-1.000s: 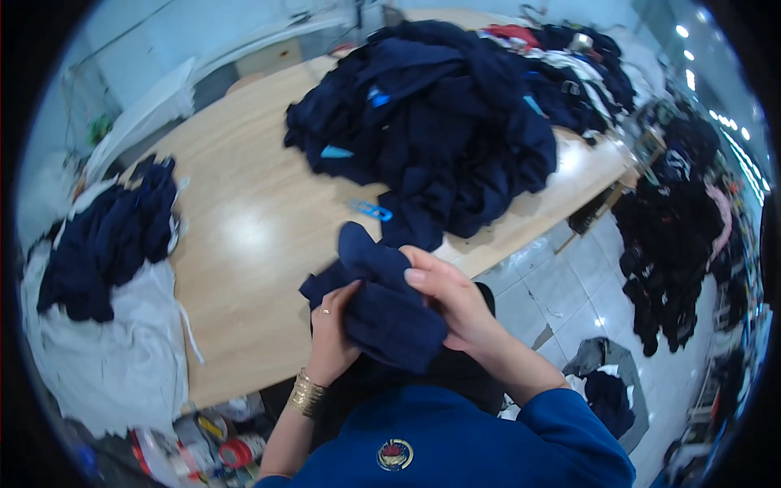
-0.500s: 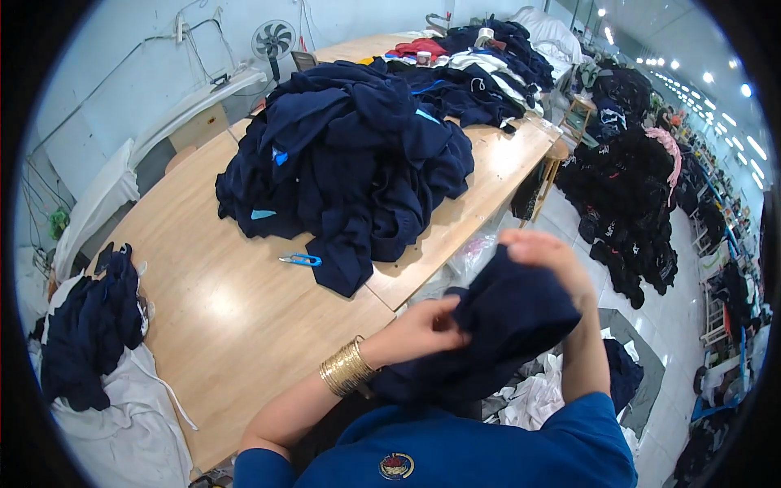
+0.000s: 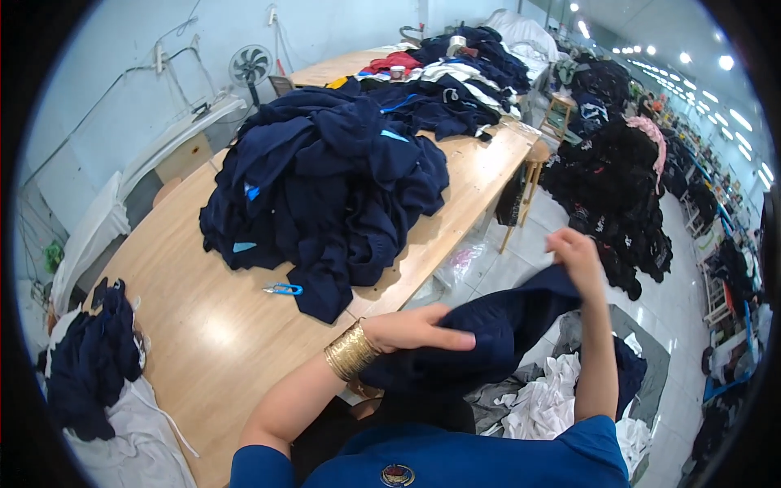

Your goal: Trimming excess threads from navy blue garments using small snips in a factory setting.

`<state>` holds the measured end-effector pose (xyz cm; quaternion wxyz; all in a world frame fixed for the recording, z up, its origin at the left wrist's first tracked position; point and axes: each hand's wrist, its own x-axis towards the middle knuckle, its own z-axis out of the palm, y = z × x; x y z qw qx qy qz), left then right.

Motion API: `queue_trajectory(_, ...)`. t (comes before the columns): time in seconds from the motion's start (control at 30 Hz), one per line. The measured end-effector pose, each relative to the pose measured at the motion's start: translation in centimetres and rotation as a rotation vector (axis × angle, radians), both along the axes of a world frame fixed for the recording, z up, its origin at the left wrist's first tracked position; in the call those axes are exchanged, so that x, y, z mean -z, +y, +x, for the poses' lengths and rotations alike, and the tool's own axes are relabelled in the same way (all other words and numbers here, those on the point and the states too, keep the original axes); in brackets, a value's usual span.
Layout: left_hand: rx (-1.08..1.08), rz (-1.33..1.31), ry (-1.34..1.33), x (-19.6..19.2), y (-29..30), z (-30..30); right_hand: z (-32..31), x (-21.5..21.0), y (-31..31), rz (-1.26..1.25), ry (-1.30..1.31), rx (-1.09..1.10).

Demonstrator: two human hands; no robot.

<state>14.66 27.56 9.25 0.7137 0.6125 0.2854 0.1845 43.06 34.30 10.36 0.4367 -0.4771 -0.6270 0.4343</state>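
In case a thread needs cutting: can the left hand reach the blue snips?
Probably yes: nothing covers the blue snips on the table, though the left hand would first leave the navy cloth.

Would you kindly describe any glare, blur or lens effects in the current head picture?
In the head view, pale glare lies on the wooden table; in the head view, the ceiling lights at upper right burn out to white; in the head view, the right hand looks slightly motion-blurred, and the fisheye lens leaves a curved black border.

Navy cloth garment (image 3: 486, 332), creased, slanting upward to right between hands (image 3: 416, 328).
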Motion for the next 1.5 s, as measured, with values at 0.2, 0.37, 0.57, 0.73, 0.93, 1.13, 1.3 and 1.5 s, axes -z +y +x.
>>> queue_trajectory(0.2, -0.554, -0.280, -0.257, -1.0, 2.0, 2.3, -5.3, 3.3, -6.8, 0.062, 0.443, -0.326)
queue_trajectory(0.37, 0.037, 0.013, 0.070, -1.0, -4.7, 10.7, -9.3, 9.1, -8.6, -0.178, 0.257, 0.032)
queue_trajectory(0.57, -0.165, -0.423, -0.241, 0.5, -0.9, 6.1, -7.4, 11.9, -6.9, -0.508, 0.721, 0.014)
queue_trajectory(0.73, -0.727, -0.243, -0.367, 5.0, 1.6, -0.6, -7.9, 11.4, -6.2, -0.726, 1.054, -0.032)
queue_trajectory(0.93, -0.616, 0.138, 0.004, 14.8, -1.1, 5.1, -11.7, 12.1, -7.4, -0.331, 0.916, 0.208)
queue_trajectory(1.13, -0.840, 0.548, 0.344, 18.1, 2.6, 2.6, -3.3, 14.7, -7.2, -0.112, 0.378, 0.474)
queue_trajectory(1.3, -0.533, -0.529, -0.512, 8.8, -0.1, 1.3, 6.3, 13.0, -1.2, 0.064, -0.095, 0.695)
queue_trajectory(1.5, -0.377, -0.625, -0.333, 6.2, 0.1, 3.8, -3.9, 14.6, -9.3, -0.288, 0.421, -0.208)
